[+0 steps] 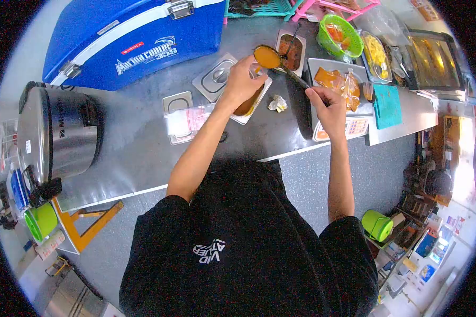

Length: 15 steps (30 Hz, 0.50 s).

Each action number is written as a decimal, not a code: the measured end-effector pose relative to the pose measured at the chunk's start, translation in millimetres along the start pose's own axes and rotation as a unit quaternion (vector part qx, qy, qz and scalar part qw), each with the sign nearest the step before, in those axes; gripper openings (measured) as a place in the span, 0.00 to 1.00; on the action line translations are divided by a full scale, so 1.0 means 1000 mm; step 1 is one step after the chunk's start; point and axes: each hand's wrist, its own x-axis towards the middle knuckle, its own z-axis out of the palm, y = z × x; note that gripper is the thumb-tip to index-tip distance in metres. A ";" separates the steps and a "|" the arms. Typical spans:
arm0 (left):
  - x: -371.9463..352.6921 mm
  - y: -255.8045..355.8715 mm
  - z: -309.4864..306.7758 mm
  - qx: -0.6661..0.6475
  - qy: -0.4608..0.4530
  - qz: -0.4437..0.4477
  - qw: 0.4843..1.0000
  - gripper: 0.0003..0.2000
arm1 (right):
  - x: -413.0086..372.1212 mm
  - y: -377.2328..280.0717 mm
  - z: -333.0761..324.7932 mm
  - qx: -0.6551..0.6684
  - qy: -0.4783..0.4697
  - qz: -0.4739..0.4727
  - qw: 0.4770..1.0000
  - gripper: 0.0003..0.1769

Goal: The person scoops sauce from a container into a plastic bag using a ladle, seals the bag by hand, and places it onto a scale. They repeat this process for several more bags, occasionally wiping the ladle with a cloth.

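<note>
My right hand (328, 108) grips the dark handle of a ladle (268, 56), whose round bowl is full of orange-brown sauce. The bowl is just beyond my left hand (242, 83). The left fingers are curved around something small and clear with orange in it, mostly hidden. Under that hand stands a steel container (247, 108) with brown sauce in it. A second steel container (291, 52) of reddish-brown food, with a dark utensil in it, is behind the ladle. A crumpled white paper (277, 103) lies between my hands.
Steel lids (215, 77) and a clear plastic packet (188, 122) lie left of my left arm. A blue cooler (137, 42) and a big steel pot (61, 132) stand at left. A tray (318, 66) with sauce bags, a scale (354, 127) and a green basket (337, 37) are right.
</note>
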 end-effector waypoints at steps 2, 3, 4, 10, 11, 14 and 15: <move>-0.001 0.010 -0.004 0.014 0.004 -0.004 1.000 0.21 | 0.000 0.001 0.000 0.003 0.006 0.000 1.000 0.12; 0.000 0.009 -0.004 0.000 -0.001 0.001 1.000 0.21 | 0.000 0.001 0.000 0.001 0.008 -0.002 1.000 0.12; 0.002 0.008 -0.003 -0.013 -0.006 0.007 1.000 0.21 | -0.001 0.001 0.000 -0.001 0.010 -0.003 1.000 0.12; 0.005 0.011 -0.001 -0.053 0.009 0.010 0.998 0.18 | -0.001 -0.002 0.001 -0.024 0.030 -0.032 0.999 0.12; 0.005 0.012 -0.001 -0.065 0.014 0.002 0.998 0.18 | 0.000 0.000 0.001 -0.031 0.033 -0.045 0.998 0.12; 0.004 0.006 0.001 -0.075 0.006 -0.002 0.997 0.19 | 0.001 0.002 0.001 -0.046 0.035 -0.073 0.996 0.11; 0.005 0.005 0.002 -0.082 0.002 -0.005 0.997 0.19 | 0.001 0.001 0.001 -0.046 0.033 -0.076 0.996 0.11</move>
